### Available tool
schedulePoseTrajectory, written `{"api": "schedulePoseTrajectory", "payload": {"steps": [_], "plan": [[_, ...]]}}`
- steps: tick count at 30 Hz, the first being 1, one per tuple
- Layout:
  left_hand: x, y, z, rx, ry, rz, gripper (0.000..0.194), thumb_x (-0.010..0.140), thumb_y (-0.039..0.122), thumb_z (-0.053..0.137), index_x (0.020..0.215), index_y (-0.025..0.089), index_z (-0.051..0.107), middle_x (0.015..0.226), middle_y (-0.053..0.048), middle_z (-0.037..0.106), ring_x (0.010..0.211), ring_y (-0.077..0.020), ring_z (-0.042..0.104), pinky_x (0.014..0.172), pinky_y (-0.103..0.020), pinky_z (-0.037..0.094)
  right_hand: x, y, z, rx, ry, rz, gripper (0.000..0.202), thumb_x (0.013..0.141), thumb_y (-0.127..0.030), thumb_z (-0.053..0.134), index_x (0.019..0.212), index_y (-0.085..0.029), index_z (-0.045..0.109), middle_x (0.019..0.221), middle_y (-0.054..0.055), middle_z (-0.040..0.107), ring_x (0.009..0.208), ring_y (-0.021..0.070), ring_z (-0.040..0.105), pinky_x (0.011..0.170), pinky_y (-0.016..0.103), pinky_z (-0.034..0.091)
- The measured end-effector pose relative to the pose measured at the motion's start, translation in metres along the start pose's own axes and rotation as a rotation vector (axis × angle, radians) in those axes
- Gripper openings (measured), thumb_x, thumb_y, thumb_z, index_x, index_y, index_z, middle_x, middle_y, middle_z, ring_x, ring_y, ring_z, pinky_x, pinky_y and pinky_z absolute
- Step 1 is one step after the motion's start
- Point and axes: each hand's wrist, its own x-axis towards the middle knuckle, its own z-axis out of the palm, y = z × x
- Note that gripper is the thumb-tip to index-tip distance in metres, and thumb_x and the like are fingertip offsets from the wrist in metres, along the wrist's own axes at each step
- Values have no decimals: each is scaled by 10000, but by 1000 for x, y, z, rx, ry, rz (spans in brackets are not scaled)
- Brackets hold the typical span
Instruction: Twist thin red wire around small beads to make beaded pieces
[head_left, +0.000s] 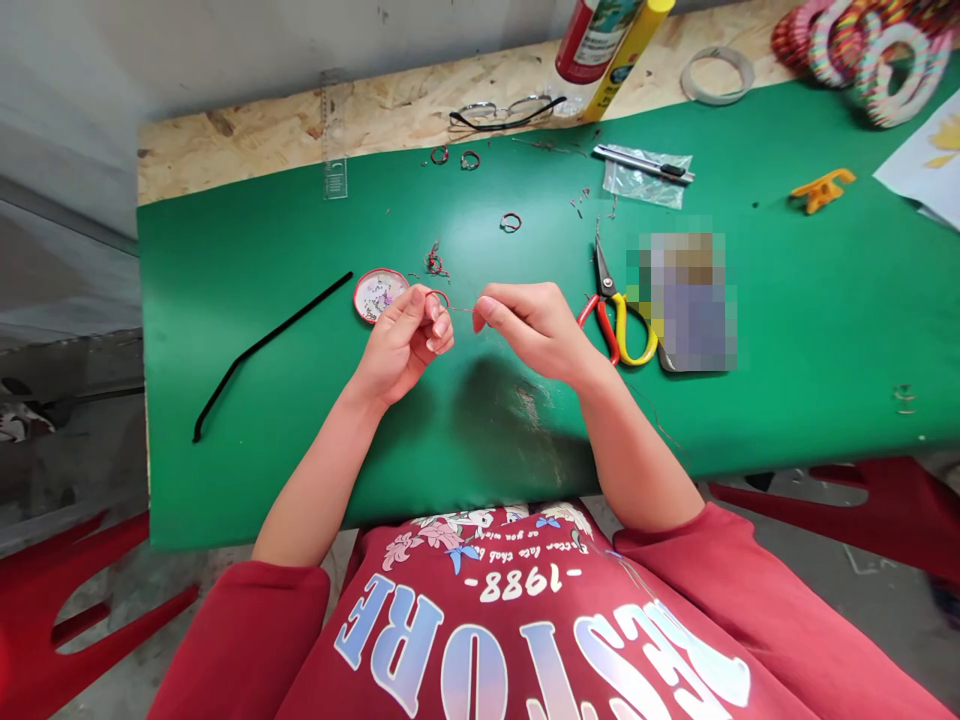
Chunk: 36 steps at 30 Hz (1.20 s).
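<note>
My left hand (405, 335) pinches a small red cord ring (439, 296) between thumb and fingertips. A thin thread (461, 310) runs from the ring across to my right hand (529, 325), whose thumb and forefinger are closed on its other end. Partly behind my left hand lies a round red-rimmed dish (376, 293) with tiny beads in it. Just beyond my hands is a small heap of red and dark thread scraps (435, 260). Another dark red ring (511, 222) lies farther back on the green mat.
Scissors (621, 325) with red and yellow handles lie right of my right hand, near a blurred flat object (694, 305). A black glasses arm (262, 345) lies at left. Glasses (506, 112), a clear ruler (334, 140), a cutter (643, 164) and a tape roll (718, 76) are farther back.
</note>
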Motion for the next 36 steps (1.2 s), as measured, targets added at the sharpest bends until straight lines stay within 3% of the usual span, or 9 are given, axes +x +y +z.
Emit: {"api": "schedulePoseTrajectory", "payload": {"steps": [7, 14, 19, 21, 25, 28, 30, 33, 36], "plan": [[1, 18, 4, -151, 170, 26, 494, 1072, 322, 315, 630, 159, 464, 545, 43, 383, 439, -19, 376, 459, -140, 346, 0, -1, -6, -193, 55, -12, 551, 1033, -590, 360, 690, -194, 530, 550, -44, 413, 531, 83, 311, 562, 257, 277], [-1, 49, -8, -218, 300, 151, 454, 1074, 296, 338, 650, 170, 439, 550, 54, 382, 437, -5, 353, 469, -121, 357, -11, -11, -24, -347, 51, -4, 517, 1040, -566, 338, 701, -211, 500, 578, -6, 517, 507, 97, 392, 540, 273, 273], [-3, 66, -18, -222, 341, 203, 452, 1079, 280, 323, 662, 177, 466, 539, 53, 427, 432, -6, 368, 474, -119, 370, -30, -15, -38, -270, 13, 35, 536, 1027, -603, 364, 696, -227, 551, 449, -65, 312, 424, 90, 263, 503, 276, 266], [-3, 71, -23, -244, 346, 225, 455, 1081, 270, 319, 661, 178, 467, 533, 54, 441, 426, -1, 371, 479, -113, 371, -39, -14, -43, -264, 27, 81, 545, 1019, -614, 384, 686, -223, 568, 434, -72, 270, 415, 88, 245, 494, 274, 258], [-5, 83, -39, -305, 358, 330, 458, 1083, 289, 319, 664, 182, 467, 519, 58, 457, 422, 7, 391, 492, -103, 380, -62, -9, -55, -232, 38, 189, 565, 986, -648, 437, 675, -203, 594, 457, -42, 402, 429, 83, 331, 483, 263, 277], [-8, 92, -49, -252, 359, 413, 415, 1072, 244, 375, 674, 196, 480, 544, 53, 493, 457, -1, 412, 545, -107, 397, -81, -7, -68, -79, 20, 318, 549, 939, -680, 511, 688, -201, 608, 461, -32, 403, 413, 84, 343, 435, 268, 275], [-11, 98, -56, -304, 369, 442, 427, 1082, 251, 348, 674, 200, 460, 549, 54, 512, 459, -3, 408, 546, -111, 388, -95, -6, -80, 90, 2, 447, 544, 877, -721, 578, 712, -205, 626, 441, -40, 366, 384, 87, 328, 389, 268, 263], [-19, 110, -66, -557, 305, 470, 387, 1095, 312, 304, 758, 201, 456, 617, 68, 546, 533, 17, 473, 573, -88, 418, -119, -6, -104, 126, -24, 624, 508, 835, -699, 656, 709, -207, 666, 471, -12, 403, 413, 93, 357, 377, 262, 260], [-28, 121, -79, -593, 299, 538, 357, 1099, 318, 249, 807, 213, 426, 620, 72, 525, 552, 5, 495, 567, -100, 453, -144, -5, -129, 173, 33, 674, 502, 771, -696, 717, 634, -216, 676, 482, 23, 420, 391, 99, 362, 341, 272, 231]]}}
